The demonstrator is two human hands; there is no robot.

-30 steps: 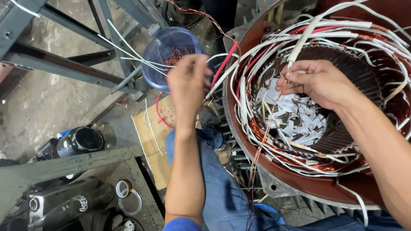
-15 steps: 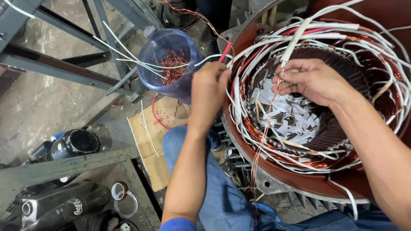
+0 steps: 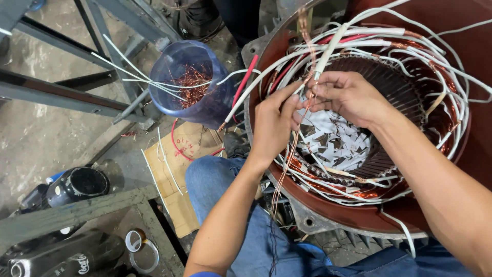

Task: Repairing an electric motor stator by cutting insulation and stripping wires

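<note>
Head view: both hands meet over the open motor stator, the left hand and right hand each pinched shut on a bundle of copper wire running between them, just above the white slot paper.

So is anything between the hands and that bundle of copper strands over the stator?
Nothing visible. Both the left hand and the right hand already pinch the copper strands at the stator rim. White sleeved leads loop close around them, crossing behind rather than between.
</note>
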